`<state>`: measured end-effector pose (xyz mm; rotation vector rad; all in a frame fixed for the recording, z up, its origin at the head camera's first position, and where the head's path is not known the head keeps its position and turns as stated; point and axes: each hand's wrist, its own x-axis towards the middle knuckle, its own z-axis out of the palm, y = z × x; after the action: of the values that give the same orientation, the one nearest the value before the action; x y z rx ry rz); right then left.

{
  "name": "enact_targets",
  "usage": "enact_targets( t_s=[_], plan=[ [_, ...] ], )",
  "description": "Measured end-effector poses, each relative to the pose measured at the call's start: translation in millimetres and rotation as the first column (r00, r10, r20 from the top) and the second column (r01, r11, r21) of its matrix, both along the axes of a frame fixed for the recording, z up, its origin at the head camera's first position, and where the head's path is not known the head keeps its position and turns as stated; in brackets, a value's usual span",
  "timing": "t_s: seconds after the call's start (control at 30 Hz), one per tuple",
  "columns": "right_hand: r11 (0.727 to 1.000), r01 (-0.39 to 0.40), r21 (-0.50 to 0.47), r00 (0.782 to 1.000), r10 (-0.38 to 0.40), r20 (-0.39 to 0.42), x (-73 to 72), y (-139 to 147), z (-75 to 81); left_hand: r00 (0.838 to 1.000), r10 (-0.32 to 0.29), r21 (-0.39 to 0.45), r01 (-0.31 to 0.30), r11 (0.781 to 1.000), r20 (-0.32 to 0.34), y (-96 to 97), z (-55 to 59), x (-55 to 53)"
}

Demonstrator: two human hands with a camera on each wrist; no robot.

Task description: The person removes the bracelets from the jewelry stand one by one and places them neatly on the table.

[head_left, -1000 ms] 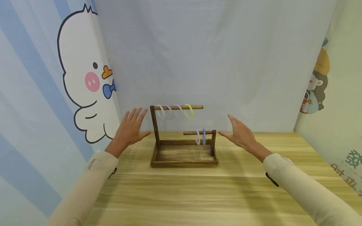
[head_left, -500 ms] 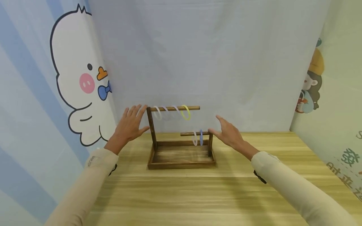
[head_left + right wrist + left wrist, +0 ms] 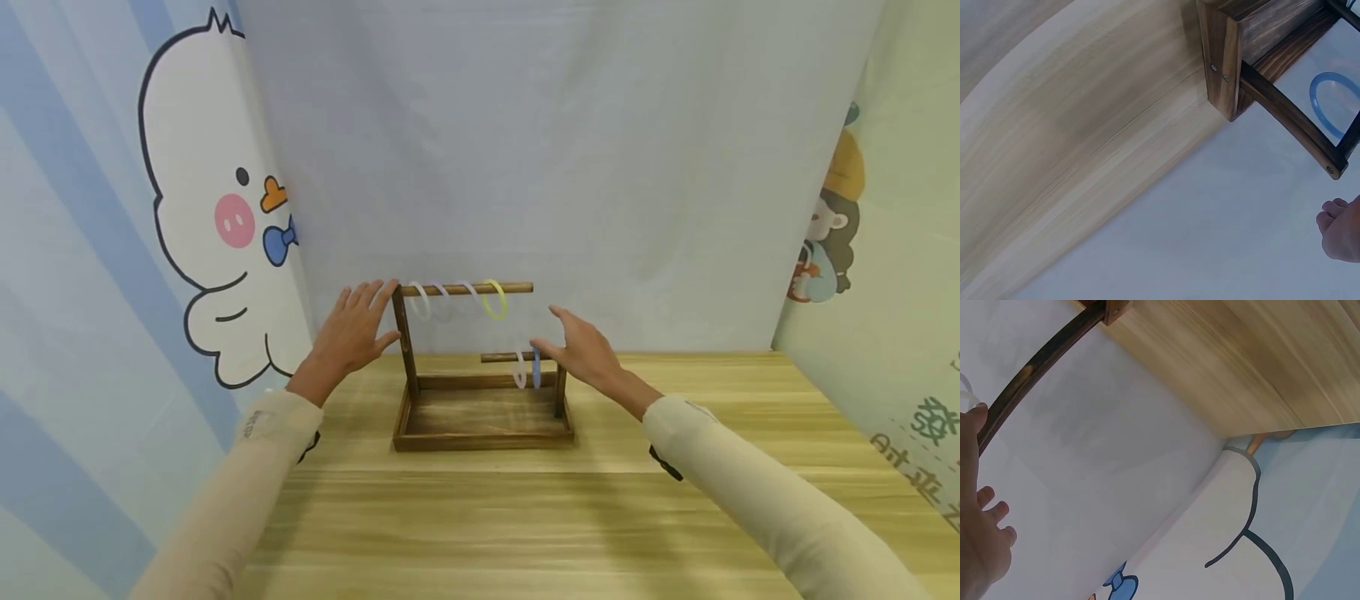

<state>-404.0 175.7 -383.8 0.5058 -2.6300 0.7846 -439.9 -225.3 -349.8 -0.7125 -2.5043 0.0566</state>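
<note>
Both empty, fingers uncurled, the left hand [image 3: 349, 333] and right hand [image 3: 588, 350] closely flank the wooden rack [image 3: 483, 442], at their respective four and eight o'clock, long axis nine-to-three

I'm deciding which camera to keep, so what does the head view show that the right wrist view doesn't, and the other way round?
Only the head view shows the left hand, the yellow ring and the white cartoon figure. Only the right wrist view shows the screw heads on the wooden rack. Both show that rack, the right hand, the blue ring and the tabletop.
</note>
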Motion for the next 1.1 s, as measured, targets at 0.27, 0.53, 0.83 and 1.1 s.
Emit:
enact_targets(
  t_s=[0.27, 0.53, 0.83, 1.1],
  plan=[
    [0.999, -0.026, -0.038, 1.0, 0.026, -0.007, -7.7, -23.2, 7.8, 1.0, -0.013, 0.035, 0.012, 0.999, 0.025, 0.2, 2.2, -4.3],
    [0.997, -0.026, -0.071, 1.0, 0.026, 0.005, -10.2, -38.3, 15.1, 0.996, -0.06, 0.068, 0.056, 0.996, 0.061, 4.7, 1.0, -7.7],
    [0.985, -0.073, -0.154, 0.997, 0.072, -0.01, -16.3, -52.4, 17.3, 0.976, -0.058, 0.171, 0.022, 0.985, 0.209, 8.4, -6.3, -13.0],
    [0.98, -0.062, -0.191, 0.998, 0.065, 0.008, -16.9, -58.9, 21.4, 0.944, -0.127, 0.281, 0.038, 0.959, 0.303, 13.1, -10.1, -19.4]
  ],
)
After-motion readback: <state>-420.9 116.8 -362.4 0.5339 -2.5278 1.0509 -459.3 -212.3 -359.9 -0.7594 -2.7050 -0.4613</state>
